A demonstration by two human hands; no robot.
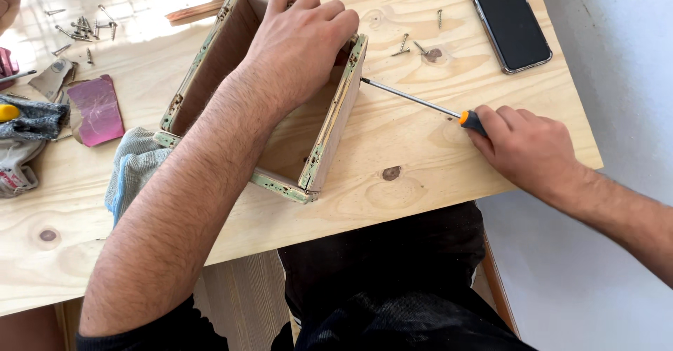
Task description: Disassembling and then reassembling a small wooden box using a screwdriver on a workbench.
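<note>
On the bench (434, 169) the left hand (301, 39) curls over the far wall of an open wooden box (308, 137) — gripping its edge — while the right hand (529, 147) is closed around a screwdriver (420, 102), tip against the box's side.

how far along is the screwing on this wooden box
Done: the wooden box already stands as a four-sided frame. In hand: the left hand steadies its right wall while the right hand drives the screwdriver into that wall. Left: loose screws lie beside the phone, so more may follow.
</note>
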